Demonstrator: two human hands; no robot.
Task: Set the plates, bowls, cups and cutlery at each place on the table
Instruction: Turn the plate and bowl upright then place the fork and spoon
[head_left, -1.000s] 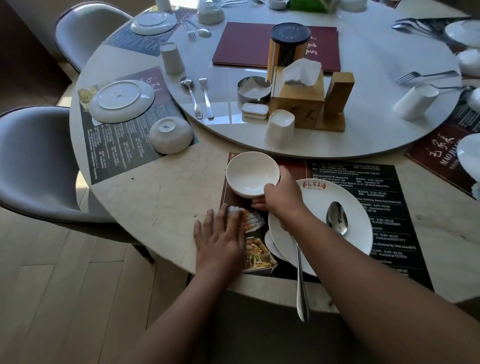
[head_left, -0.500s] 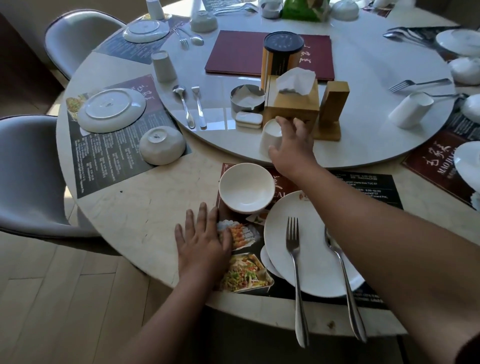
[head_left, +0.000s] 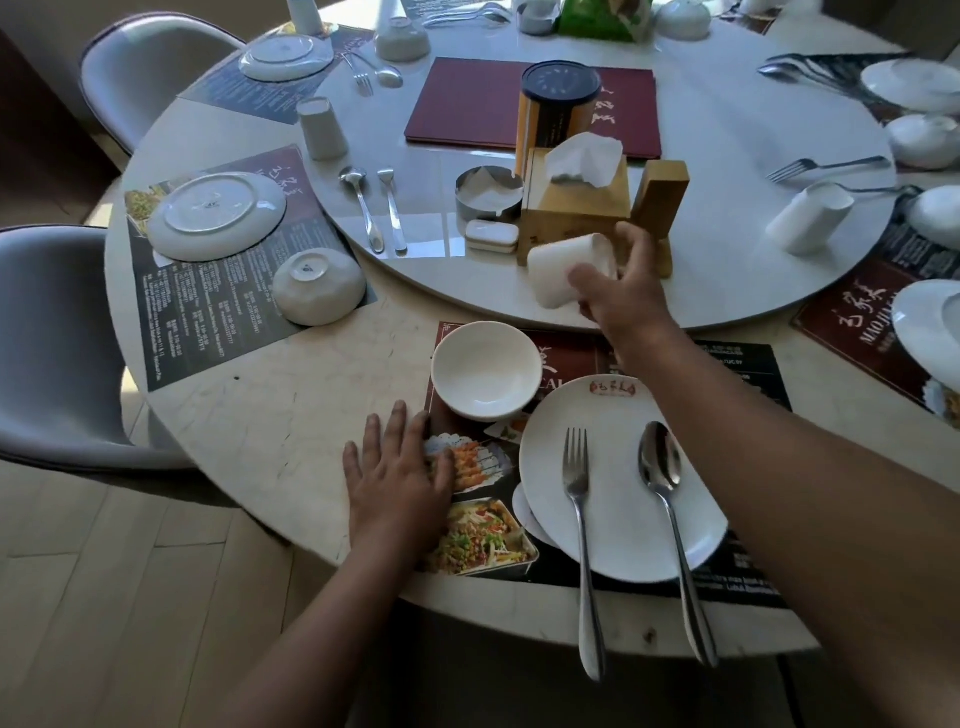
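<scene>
Right hand (head_left: 623, 291): centre of the frame, fingers and thumb curled round a white cup (head_left: 563, 270). The cup is gripped from its right side, tilted off vertical, and sits over the near rim of the turntable (head_left: 727, 156), just in front of the wooden tissue box (head_left: 576, 208). Whether the cup touches the turntable cannot be determined.

Left hand (head_left: 397, 483): lower centre-left of the frame, palm down and flat on the bench (head_left: 270, 415), fingers straight and slightly spread, holding nothing. The thumb side overlaps the left edge of the placemat (head_left: 727, 364).

Near place setting, lower centre of the frame:
- Bowl (head_left: 485, 369): upright, on the upper left corner of the placemat, its near edge touching or just beside the plate.
- Plate (head_left: 618, 478): face up on the placemat, right of the left hand.
- Fork (head_left: 579, 499) and spoon (head_left: 662, 467): side by side on the plate, fork on the left, handles overhanging the plate and the near edge of the bench.

Left of the frame: a second plate (head_left: 215, 215) and a second bowl (head_left: 318, 286), both inverted.
</scene>
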